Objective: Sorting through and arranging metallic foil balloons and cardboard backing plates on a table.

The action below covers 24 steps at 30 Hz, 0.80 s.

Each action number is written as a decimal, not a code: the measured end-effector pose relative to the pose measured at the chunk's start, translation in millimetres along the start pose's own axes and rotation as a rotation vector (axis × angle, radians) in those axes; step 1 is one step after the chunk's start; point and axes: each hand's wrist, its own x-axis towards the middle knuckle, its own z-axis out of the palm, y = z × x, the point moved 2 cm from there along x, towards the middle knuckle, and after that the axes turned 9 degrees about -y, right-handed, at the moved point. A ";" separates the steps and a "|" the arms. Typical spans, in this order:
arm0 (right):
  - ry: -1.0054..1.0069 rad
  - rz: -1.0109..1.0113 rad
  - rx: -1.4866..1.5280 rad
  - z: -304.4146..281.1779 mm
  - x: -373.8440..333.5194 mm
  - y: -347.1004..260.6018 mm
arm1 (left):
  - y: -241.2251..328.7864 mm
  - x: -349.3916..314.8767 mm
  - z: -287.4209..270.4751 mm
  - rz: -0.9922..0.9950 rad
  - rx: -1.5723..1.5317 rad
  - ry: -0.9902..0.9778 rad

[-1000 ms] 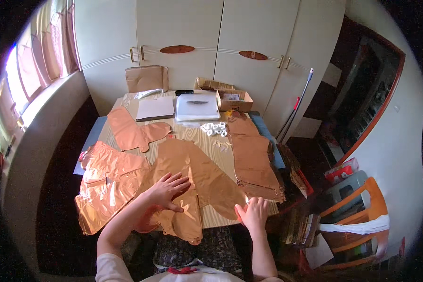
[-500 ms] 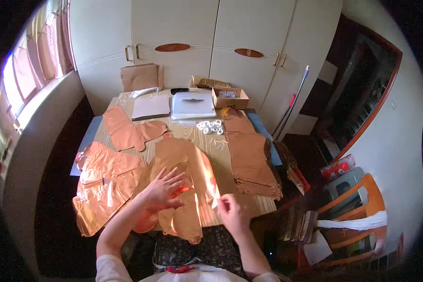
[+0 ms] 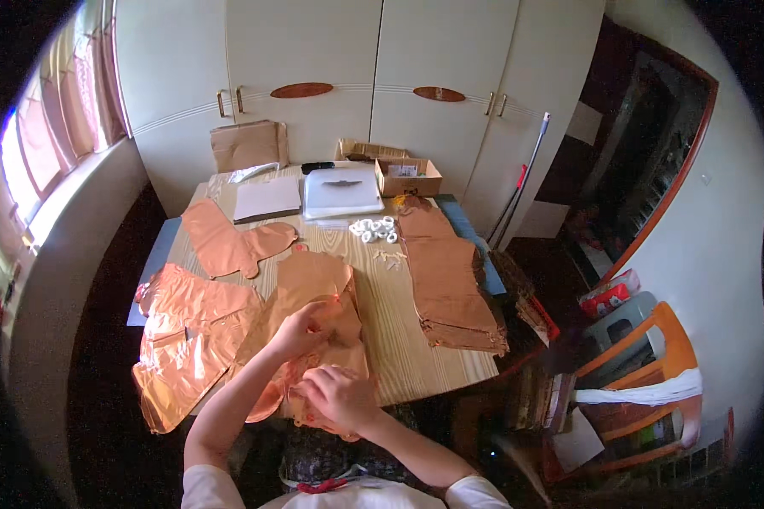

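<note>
A flat, copper-coloured foil balloon [image 3: 310, 276] lies in front of me at the near edge of the table, its right side folded over to the left. My left hand [image 3: 300, 329] is on its middle with the fingers bent together on the foil. Lower down, my right hand [image 3: 344, 397] is closed near the balloon's bottom end, its fingertips at the creased foil and partly hidden. To the left lies a shiny, crumpled pile of foil balloons [image 3: 195, 314]. Another flat foil balloon [image 3: 216, 233] rests beyond it.
A stack of folded copper foil balloons [image 3: 446, 271] covers the table's right side. Farther back are small white rolls [image 3: 373, 229], tiny pale pieces [image 3: 389, 256], white sheets [image 3: 267, 197], a clear plastic case [image 3: 342, 191] and a cardboard box [image 3: 407, 182]. A wooden chair [image 3: 666, 339] stands right.
My right hand has carried the balloon's right edge leftward, folding it over. My left hand, spread before, has its fingers drawn in on the foil.
</note>
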 end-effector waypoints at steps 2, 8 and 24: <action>-0.050 0.034 0.062 -11.8 -6.4 13.0 | -11.0 -4.7 -3.7 0.037 0.049 0.037; -0.163 0.021 -0.114 -23.9 -31.2 96.9 | -18.1 -13.6 -4.9 -0.036 0.084 0.024; -0.329 -0.032 -0.249 -12.5 -44.3 112.7 | -9.0 -24.0 -4.8 -0.092 0.163 -0.012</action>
